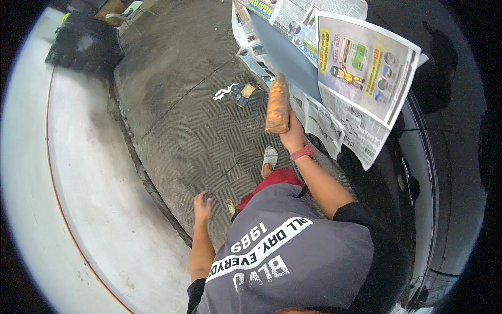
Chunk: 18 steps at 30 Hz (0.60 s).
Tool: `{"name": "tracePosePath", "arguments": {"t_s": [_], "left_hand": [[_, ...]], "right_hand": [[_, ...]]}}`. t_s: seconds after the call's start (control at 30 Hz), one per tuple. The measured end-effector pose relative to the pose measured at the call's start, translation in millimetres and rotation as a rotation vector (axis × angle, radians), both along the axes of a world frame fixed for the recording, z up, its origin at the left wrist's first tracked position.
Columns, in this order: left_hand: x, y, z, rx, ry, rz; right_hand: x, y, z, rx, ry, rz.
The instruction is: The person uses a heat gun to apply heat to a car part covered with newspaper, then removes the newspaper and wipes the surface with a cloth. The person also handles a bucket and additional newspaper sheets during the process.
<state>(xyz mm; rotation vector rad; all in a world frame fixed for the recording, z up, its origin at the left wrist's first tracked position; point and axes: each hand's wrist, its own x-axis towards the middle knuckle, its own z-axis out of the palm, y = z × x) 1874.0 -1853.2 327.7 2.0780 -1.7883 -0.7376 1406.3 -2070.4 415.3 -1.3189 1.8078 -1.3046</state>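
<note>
Just off the lower edge of newspaper masking, at upper centre of the head view, an elongated orange block is held above the floor. Its faces are rough and mottled, with brown-grey wear; the form is a thick bar, square-cut at the near end and tapered at the far end. Its long axis runs away from the wearer, the narrow end pointing toward the upper edge, leaning slightly right. Contact between this tip and the paper cannot be determined.

The right grip is clamped on the block along its right side; a red wristband sits below. The left grip hangs low on the left, fingers loosely curled, thumb apart.

Thin, creased newsprint sheets border a smooth, matte grey panel, some edges lifting and curling. Glossy dark car bodywork stands at right. The floor is grey, finely patterned and crossed by joint lines. A yellow piece and a curled white strip lie on it, near each other.
</note>
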Motion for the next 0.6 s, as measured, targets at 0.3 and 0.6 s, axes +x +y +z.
{"name": "tracePosePath", "arguments": {"t_s": [0.3, 0.6], "left_hand": [[-124, -168, 49, 0.268, 0.128, -0.276], [-4, -240, 3, 0.597, 0.126, -0.022]], "right_hand": [[-7, -77, -21, 0.304, 0.051, 0.115], [5, -24, -16, 0.07, -0.092, -0.181]]}}
